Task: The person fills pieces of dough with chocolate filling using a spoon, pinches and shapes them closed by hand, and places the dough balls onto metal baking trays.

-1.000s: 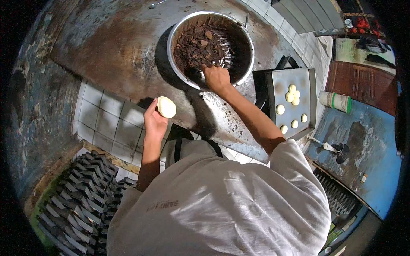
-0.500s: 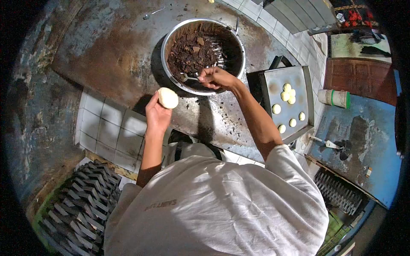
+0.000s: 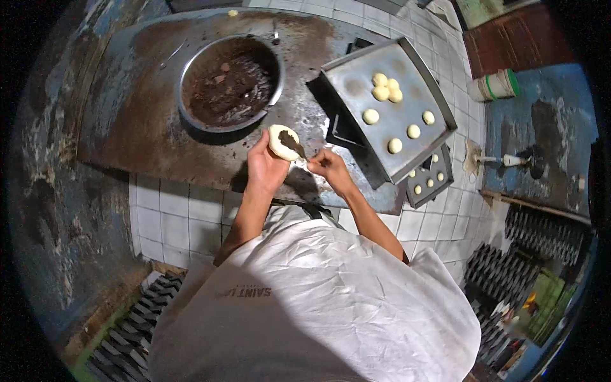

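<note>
My left hand [image 3: 265, 170] holds a flattened round of pale dough [image 3: 275, 147], cupped in the palm and fingers. On the dough's face lies a smear of dark brown, chocolate-like filling [image 3: 287, 137]. The fingers of my right hand [image 3: 330, 170] are pinched on a small spoon [image 3: 303, 155], its coated end pressed against the filling. Beyond my left hand stands a round metal bowl [image 3: 277, 105] with more of the dark, crumbly filling inside.
A raised metal tray [image 3: 356, 95] with several dough balls [image 3: 394, 146] stands to the right. Below it is another smaller tray [image 3: 417, 198] with dough balls. A thin utensil [image 3: 172, 55] lies left of the bowl on the stained table [image 3: 137, 95]. A white-green container [image 3: 494, 85] is far right.
My right hand has brought the spoon from the bowl to the dough in my left hand. Dark filling now lies on the dough. The camera view has shifted, showing more of the tray side.
</note>
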A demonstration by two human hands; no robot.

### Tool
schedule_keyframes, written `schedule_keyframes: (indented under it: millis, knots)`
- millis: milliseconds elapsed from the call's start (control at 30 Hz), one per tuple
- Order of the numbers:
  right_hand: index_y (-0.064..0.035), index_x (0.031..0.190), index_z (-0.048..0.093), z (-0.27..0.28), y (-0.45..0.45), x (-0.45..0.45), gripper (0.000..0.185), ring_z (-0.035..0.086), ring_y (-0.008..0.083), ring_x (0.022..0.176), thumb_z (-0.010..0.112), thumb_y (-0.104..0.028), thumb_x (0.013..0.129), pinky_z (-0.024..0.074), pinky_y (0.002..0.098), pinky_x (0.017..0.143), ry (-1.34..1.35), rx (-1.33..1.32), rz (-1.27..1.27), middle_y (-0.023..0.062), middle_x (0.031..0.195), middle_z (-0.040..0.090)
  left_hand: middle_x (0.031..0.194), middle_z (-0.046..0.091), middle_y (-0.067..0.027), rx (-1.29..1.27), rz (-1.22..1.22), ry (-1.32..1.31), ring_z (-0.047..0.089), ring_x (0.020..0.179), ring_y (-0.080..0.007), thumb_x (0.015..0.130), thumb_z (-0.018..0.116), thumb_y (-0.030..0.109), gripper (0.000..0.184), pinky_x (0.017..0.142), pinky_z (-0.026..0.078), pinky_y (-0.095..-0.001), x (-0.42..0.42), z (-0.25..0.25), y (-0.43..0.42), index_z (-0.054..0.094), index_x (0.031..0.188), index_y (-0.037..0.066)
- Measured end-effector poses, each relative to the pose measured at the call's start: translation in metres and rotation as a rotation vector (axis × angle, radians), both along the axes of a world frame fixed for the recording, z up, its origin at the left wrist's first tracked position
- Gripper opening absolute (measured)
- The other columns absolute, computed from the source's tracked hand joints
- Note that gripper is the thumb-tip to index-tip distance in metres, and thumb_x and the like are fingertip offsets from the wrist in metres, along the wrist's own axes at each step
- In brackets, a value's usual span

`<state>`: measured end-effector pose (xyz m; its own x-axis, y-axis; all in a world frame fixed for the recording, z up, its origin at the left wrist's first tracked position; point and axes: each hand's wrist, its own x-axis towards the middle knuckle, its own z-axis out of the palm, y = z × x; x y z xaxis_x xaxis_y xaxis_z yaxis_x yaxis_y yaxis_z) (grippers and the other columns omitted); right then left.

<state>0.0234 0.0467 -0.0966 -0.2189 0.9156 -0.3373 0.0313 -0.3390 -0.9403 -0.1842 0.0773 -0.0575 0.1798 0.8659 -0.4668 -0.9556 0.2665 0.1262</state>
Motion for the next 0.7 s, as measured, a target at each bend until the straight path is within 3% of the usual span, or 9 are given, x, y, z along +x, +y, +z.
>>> schedule_keyframes:
  millis: [200, 333, 400, 433, 500, 567, 600, 667, 700]
  knots:
    - [-0.0062, 0.089, 0.063, -0.03, -0.081, 0.107, 0.011, 0.055, 0.0068, 0.075, 0.07, -0.012, 0.096, 0.0447, 0.0242, 0.07, 0.181, -0.142, -0.198, -0.0001, 0.084, 0.065, 0.13, 0.062, -0.015, 0.102, -0.107, -0.083, 0.056, 0.125, -0.0297, 0.107, 0.049, 0.03, 0.037, 0.112, 0.042, -0.0478, 0.059, -0.009, -0.025, 0.057, 0.128, 0.001]
    - [-0.0041, 0.095, 0.066, -0.111, -0.088, 0.147, 0.021, 0.062, 0.013, 0.077, 0.06, -0.022, 0.103, 0.0478, 0.0283, 0.072, -0.011, -0.038, -0.071, 0.0064, 0.09, 0.07, 0.137, 0.058, -0.0174, 0.064, -0.168, -0.059, 0.054, 0.129, -0.0314, 0.105, 0.049, 0.041, 0.051, 0.115, 0.038, -0.0488, 0.097, 0.017, -0.042, 0.053, 0.134, -0.001]
    - [-0.0007, 0.098, 0.067, -0.113, -0.085, 0.145, 0.028, 0.066, 0.0236, 0.083, 0.058, -0.026, 0.104, 0.0497, 0.0355, 0.076, -0.902, 0.54, -0.138, 0.0121, 0.094, 0.071, 0.138, 0.057, -0.0177, 0.027, -0.178, -0.036, 0.053, 0.13, -0.0319, 0.104, 0.049, 0.046, 0.057, 0.116, 0.037, -0.0488, 0.11, 0.029, -0.051, 0.051, 0.136, -0.001]
    - [0.0011, 0.107, 0.069, -0.074, -0.073, 0.136, 0.033, 0.066, 0.0308, 0.1, 0.06, -0.031, 0.103, 0.0493, 0.0398, 0.087, -0.853, 0.405, -0.161, 0.0172, 0.106, 0.071, 0.139, 0.057, -0.0176, 0.069, -0.209, -0.042, 0.053, 0.13, -0.0322, 0.103, 0.049, 0.049, 0.061, 0.116, 0.036, -0.0487, 0.112, 0.03, -0.055, 0.051, 0.136, -0.001]
    - [-0.0002, 0.118, 0.068, -0.009, -0.058, 0.109, 0.042, 0.063, 0.0317, 0.115, 0.055, -0.037, 0.104, 0.0432, 0.0409, 0.104, -0.38, 0.325, -0.278, 0.0172, 0.119, 0.069, 0.137, 0.057, -0.0171, 0.106, -0.244, -0.03, 0.053, 0.13, -0.0319, 0.101, 0.051, 0.052, 0.063, 0.115, 0.037, -0.0476, 0.119, 0.03, -0.061, 0.05, 0.136, -0.001]
    - [-0.0088, 0.14, 0.058, 0.052, -0.044, 0.096, 0.055, 0.053, 0.019, 0.124, 0.05, -0.05, 0.105, 0.0429, 0.0403, 0.105, 0.248, -0.055, -0.086, 0.0049, 0.135, 0.06, 0.136, 0.058, -0.0165, 0.105, -0.257, 0.052, 0.053, 0.129, -0.0316, 0.101, 0.052, 0.052, 0.063, 0.113, 0.038, -0.0472, 0.127, 0.034, -0.067, 0.05, 0.135, -0.001]
    - [-0.0128, 0.144, 0.053, 0.057, -0.04, 0.093, 0.06, 0.048, 0.019, 0.129, 0.05, -0.056, 0.103, 0.0441, 0.0422, 0.104, 0.474, -0.192, -0.019, 0.0044, 0.139, 0.056, 0.134, 0.058, -0.016, 0.107, -0.264, 0.132, 0.054, 0.127, -0.0314, 0.1, 0.053, 0.052, 0.063, 0.112, 0.039, -0.0469, 0.131, 0.035, -0.067, 0.05, 0.135, -0.001]
    - [-0.0116, 0.145, 0.051, 0.067, -0.036, 0.091, 0.056, 0.051, 0.0197, 0.128, 0.066, -0.039, 0.099, 0.0455, 0.0404, 0.104, 0.553, -0.265, 0.066, 0.0039, 0.138, 0.056, 0.129, 0.061, -0.0144, 0.134, -0.265, 0.198, 0.056, 0.124, -0.0286, 0.099, 0.057, 0.039, 0.051, 0.109, 0.043, -0.0433, 0.123, 0.023, -0.069, 0.054, 0.131, 0.0]
    - [-0.0116, 0.145, 0.051, 0.068, -0.036, 0.092, 0.056, 0.051, 0.0197, 0.128, 0.066, -0.039, 0.099, 0.0455, 0.0404, 0.104, 0.552, -0.257, 0.074, 0.0039, 0.138, 0.056, 0.127, 0.062, -0.0136, 0.183, -0.315, 0.443, 0.058, 0.121, -0.0273, 0.097, 0.058, 0.031, 0.044, 0.106, 0.044, -0.0412, 0.118, 0.024, -0.069, 0.056, 0.129, 0.0]
